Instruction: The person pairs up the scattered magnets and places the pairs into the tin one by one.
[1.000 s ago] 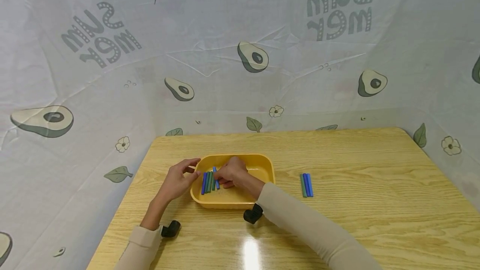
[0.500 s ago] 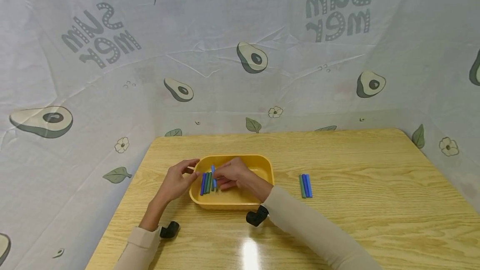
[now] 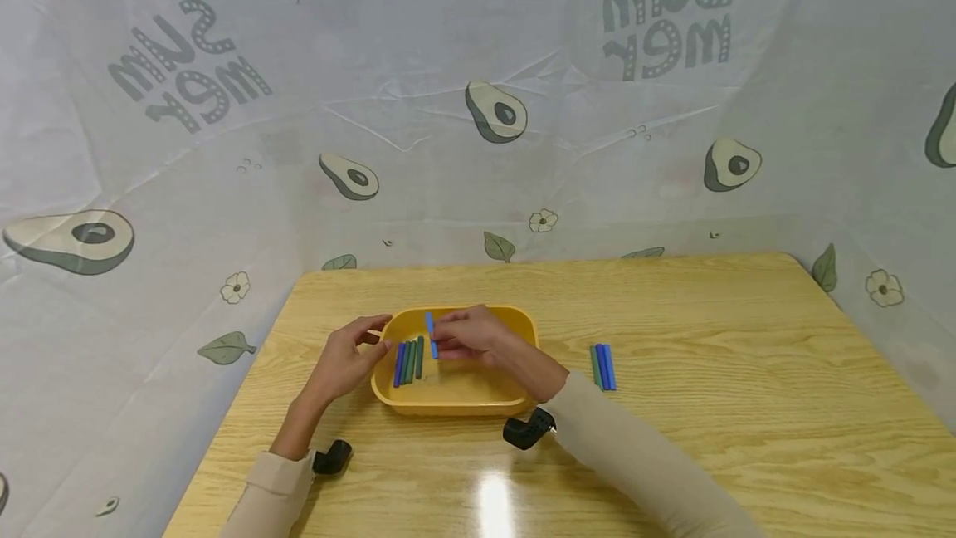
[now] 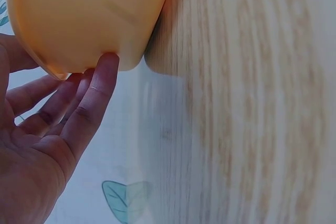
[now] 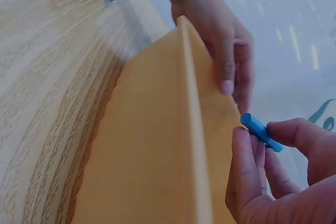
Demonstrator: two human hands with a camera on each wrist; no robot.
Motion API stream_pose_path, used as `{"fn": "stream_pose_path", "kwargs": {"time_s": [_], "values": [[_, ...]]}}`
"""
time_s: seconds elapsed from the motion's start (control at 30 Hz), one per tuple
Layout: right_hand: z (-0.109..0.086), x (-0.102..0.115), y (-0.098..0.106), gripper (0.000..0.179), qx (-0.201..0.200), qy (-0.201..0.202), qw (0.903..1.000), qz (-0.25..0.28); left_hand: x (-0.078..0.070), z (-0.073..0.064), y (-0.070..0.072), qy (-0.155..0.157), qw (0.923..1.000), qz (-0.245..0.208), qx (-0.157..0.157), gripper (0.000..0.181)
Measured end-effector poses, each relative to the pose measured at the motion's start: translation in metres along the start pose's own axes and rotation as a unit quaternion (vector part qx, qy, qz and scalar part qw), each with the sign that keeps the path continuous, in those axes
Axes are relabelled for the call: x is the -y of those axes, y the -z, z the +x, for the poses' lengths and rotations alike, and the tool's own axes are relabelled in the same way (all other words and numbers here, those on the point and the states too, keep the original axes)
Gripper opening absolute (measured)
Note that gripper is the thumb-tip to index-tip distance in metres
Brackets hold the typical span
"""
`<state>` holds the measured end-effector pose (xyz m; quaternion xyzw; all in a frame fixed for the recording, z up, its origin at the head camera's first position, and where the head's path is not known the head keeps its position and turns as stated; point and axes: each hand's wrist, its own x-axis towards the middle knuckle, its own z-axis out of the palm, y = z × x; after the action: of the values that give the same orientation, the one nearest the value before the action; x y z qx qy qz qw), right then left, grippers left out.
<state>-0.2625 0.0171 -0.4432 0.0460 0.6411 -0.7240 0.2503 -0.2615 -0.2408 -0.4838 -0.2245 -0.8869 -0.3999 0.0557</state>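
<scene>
Light-blue stick: shifted away from green sticks
Right hand: fingers pinch it (over tray)
Left hand: fingers loosely extended, touching tray

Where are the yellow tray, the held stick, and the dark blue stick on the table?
Yellow tray [image 3: 465,382]: head view, bare floor.
Held stick [image 5: 260,130]: right wrist view, mid-length.
Dark blue stick [image 3: 602,367]: head view, mid-length.
</scene>
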Motion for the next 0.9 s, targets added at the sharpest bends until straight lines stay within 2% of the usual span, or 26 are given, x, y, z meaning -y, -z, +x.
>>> {"fn": "stream_pose_path", "kwargs": {"time_s": [0.17,0.33,0.57,0.9], "values": [[-0.008,0.005,0.006,0.034,0.015,0.012,0.9998,0.002,-0.001,-0.001,0.001,0.010,0.9999,-0.006,0.001,0.045],[-0.020,0.008,0.016,0.034,0.011,0.020,0.9996,-0.015,-0.002,-0.001,0.001,0.015,0.9999,-0.007,0.003,0.045],[-0.040,0.012,0.032,0.034,0.001,0.051,0.9981,-0.034,-0.001,-0.001,0.001,0.010,1.0000,-0.001,0.002,0.045],[-0.063,0.013,0.057,0.038,0.019,0.079,0.9962,-0.034,-0.001,0.000,0.000,0.004,0.9999,-0.011,0.002,0.045]]}}
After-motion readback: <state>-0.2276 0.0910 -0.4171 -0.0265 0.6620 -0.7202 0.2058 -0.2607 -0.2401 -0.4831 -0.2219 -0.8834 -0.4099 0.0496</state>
